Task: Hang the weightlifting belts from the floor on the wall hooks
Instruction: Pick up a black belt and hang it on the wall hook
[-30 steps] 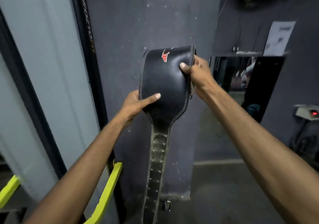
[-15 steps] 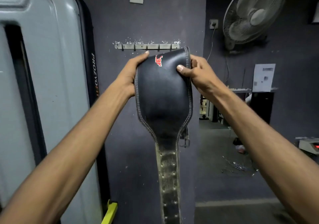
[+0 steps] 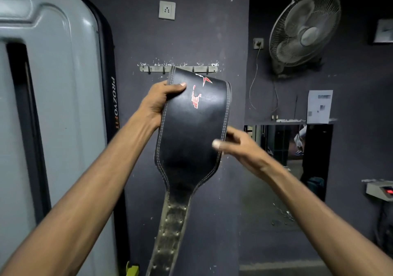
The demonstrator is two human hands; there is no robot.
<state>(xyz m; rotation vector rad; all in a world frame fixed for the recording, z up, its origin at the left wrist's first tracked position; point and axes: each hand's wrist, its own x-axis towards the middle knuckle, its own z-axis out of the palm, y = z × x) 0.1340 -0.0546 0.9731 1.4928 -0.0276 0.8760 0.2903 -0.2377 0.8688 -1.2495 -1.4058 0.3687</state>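
Dark wall (image 3: 191,31), belt (image 3: 191,131) top overlapping hook rail (image 3: 153,69), fan (image 3: 304,28) right, machine (image 3: 53,105) left

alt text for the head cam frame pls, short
Two bare hands hold a black leather belt up before a dark wall, its top edge overlapping a metal hook rail. The left hand grips the belt's upper left edge; the blurred right hand pinches its right edge lower down. A fan hangs on the wall at right.
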